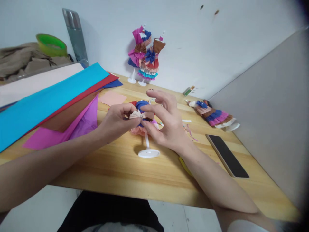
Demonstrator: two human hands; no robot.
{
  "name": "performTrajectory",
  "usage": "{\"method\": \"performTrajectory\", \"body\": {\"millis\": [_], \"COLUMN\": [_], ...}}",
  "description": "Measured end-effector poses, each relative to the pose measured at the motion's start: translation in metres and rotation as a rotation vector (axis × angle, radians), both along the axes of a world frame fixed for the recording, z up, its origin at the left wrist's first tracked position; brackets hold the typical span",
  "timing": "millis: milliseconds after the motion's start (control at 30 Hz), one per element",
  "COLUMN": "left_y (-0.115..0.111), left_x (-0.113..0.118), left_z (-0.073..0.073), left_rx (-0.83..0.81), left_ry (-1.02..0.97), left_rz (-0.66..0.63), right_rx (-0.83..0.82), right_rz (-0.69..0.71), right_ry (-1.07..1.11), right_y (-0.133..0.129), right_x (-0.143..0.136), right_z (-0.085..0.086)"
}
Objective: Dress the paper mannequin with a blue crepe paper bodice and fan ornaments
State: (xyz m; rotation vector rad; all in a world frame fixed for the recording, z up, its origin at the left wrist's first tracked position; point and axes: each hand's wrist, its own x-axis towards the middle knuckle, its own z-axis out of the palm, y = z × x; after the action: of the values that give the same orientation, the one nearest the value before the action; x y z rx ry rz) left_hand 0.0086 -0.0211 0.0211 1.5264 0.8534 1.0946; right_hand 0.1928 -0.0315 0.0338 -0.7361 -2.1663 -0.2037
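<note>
Over the middle of the table, my left hand (pixel 119 119) pinches the cream side of a small pleated paper bow (pixel 135 115). My right hand (pixel 167 124) has its thumb and index finger closed at the bow's brown side, while the other fingers are lifted. Right behind the bow stands a miniature dress form on a white round base (pixel 149 153). It wears a blue paper top (pixel 142 103) and a peach ruffle (pixel 138 130). My fingers cover much of that dress, so whether the bow touches it I cannot tell.
Coloured paper sheets (pixel 72 88) are piled at left, near a bottle (pixel 76 35) and green tape roll (pixel 51 45). Two dressed forms (pixel 147 61) stand by the wall; another dress (pixel 214 115) lies at right. A phone (pixel 228 156) and paper scraps (pixel 189 131) are near my right arm.
</note>
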Motion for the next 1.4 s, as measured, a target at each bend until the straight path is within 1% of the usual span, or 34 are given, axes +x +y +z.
{"method": "performTrajectory", "body": {"millis": [100, 200, 300, 400, 467, 533, 667, 833, 933, 1033, 1233, 1400], "left_y": [0.002, 0.004, 0.006, 0.007, 0.008, 0.010, 0.009, 0.005, 0.005, 0.006, 0.004, 0.004], "left_x": [0.000, 0.000, 0.000, -0.001, -0.002, -0.003, -0.005, -0.001, 0.001, 0.001, 0.000, 0.000], "left_z": [0.000, 0.001, 0.000, -0.003, -0.005, -0.007, -0.005, -0.001, -0.002, -0.004, -0.006, -0.006], "left_rx": [-0.105, -0.167, -0.193, -0.176, -0.148, -0.124, -0.106, -0.153, -0.153, -0.106, -0.031, 0.021], "left_ry": [-0.037, -0.097, -0.132, -0.162, -0.177, -0.177, -0.155, -0.170, -0.179, -0.193, -0.153, -0.118], "left_rz": [-0.038, -0.086, -0.113, -0.112, -0.114, -0.125, -0.152, -0.110, -0.109, -0.093, -0.044, -0.032], "right_rx": [-0.047, -0.156, -0.336, -0.564, -0.699, -0.782, -0.824, -0.814, -0.815, -0.844, -1.014, -1.154], "right_rz": [0.020, 0.041, 0.021, -0.006, 0.004, 0.023, 0.053, 0.034, 0.049, 0.075, 0.136, 0.194], "right_ry": [0.041, 0.097, 0.196, 0.367, 0.475, 0.547, 0.627, 0.647, 0.652, 0.678, 0.795, 0.885], "right_y": [0.000, -0.002, -0.003, -0.003, -0.002, -0.001, 0.001, 0.001, 0.000, 0.000, 0.000, -0.001], "right_x": [0.000, -0.001, -0.003, -0.007, -0.010, -0.011, -0.010, -0.011, -0.011, -0.012, -0.017, -0.019], "right_z": [0.001, 0.003, 0.000, -0.006, -0.009, -0.010, -0.011, -0.013, -0.014, -0.014, -0.012, -0.016]}}
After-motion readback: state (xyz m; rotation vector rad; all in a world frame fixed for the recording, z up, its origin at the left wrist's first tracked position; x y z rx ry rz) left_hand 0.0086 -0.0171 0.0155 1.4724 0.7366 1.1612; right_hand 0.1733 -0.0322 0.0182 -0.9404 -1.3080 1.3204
